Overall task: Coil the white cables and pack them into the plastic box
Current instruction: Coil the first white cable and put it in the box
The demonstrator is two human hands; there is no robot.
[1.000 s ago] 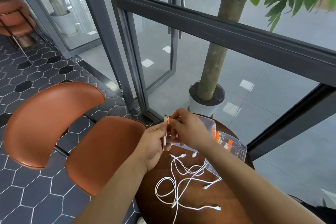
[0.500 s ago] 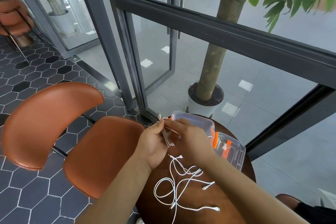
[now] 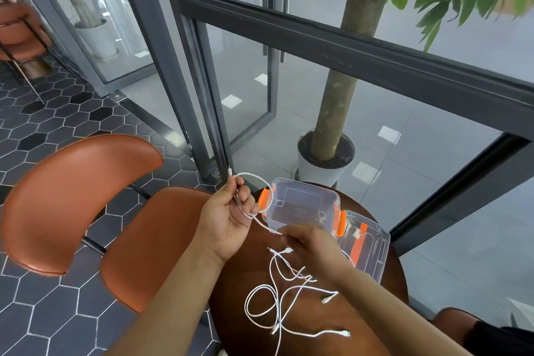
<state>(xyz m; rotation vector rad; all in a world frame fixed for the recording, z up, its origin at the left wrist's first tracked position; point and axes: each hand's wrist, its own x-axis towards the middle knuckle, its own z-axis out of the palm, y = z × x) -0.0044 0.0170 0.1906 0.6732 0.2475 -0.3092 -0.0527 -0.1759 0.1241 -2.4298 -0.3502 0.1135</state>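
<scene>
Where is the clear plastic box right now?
In the head view, the plastic box sits open at the far edge of the round table, just beyond the right hand, its lid lying to its right.

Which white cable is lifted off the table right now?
The looped cable held between the left hand and right hand; the other cables lie tangled on the table.

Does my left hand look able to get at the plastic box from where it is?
Probably yes: the left hand, gripping a cable loop, is beside the plastic box, which stands open with nothing else between them.
</scene>
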